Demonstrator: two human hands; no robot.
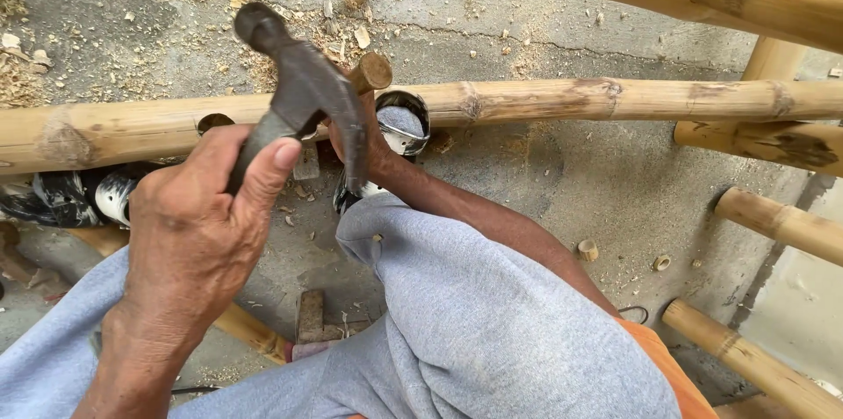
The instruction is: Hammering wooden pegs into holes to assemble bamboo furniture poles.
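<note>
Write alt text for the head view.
The left hand raises a dark metal claw hammer over a short wooden peg at a horizontal bamboo pole. The right hand, mostly hidden behind the hammer, holds the peg above a shaving-littered concrete floor.

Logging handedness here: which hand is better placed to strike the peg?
Probably the left hand: it grips the hammer raised over the peg, which the right hand steadies against the bamboo pole.
</note>
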